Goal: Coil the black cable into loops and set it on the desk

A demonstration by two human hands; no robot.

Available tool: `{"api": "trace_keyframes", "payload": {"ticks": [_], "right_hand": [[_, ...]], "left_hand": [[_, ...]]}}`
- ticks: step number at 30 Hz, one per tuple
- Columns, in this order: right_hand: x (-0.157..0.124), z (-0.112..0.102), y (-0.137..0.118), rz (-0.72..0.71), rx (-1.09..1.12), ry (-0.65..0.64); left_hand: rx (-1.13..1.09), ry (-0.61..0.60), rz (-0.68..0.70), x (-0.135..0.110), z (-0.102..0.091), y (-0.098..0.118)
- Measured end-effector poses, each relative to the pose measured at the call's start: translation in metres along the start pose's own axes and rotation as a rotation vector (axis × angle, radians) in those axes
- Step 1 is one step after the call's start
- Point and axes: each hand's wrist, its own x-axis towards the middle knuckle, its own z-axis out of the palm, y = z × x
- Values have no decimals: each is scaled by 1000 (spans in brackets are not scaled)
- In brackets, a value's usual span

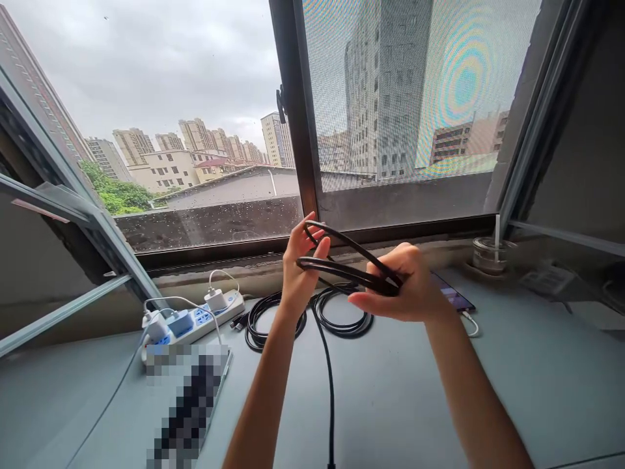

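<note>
Both my hands hold a bundle of black cable [342, 264] up above a grey sill, folded into long loops. My left hand [299, 270] pinches the left end of the loops between thumb and fingers. My right hand [407, 286] is closed round the right end. One strand of the black cable hangs down from the bundle toward me. Two more coils of black cable [312, 316] lie flat on the sill just behind my hands.
A white and blue power strip [195, 319] with white chargers and white leads sits at the left. A phone [452, 296] with a white lead lies behind my right hand. A glass cup [488, 254] stands at the right by the window frame [303, 150].
</note>
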Motion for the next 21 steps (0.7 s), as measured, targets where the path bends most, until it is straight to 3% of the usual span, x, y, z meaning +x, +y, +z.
{"api": "trace_keyframes", "payload": {"ticks": [5,8,13,18,21], "right_hand": [[5,-2,15,69,-258,43],[9,-2,23,144,-410,50],[12,12,23,148,-480,13],[8,12,10,205,-430,66],[5,3,2,168,-351,283]], "left_hand": [[187,176,-105,2,-15,2],[429,260,-78,1,-20,5],[817,225,33,-12,-1,20],[737,123,7,-19,15,25],[542,112,-131,-15,11,20]]}}
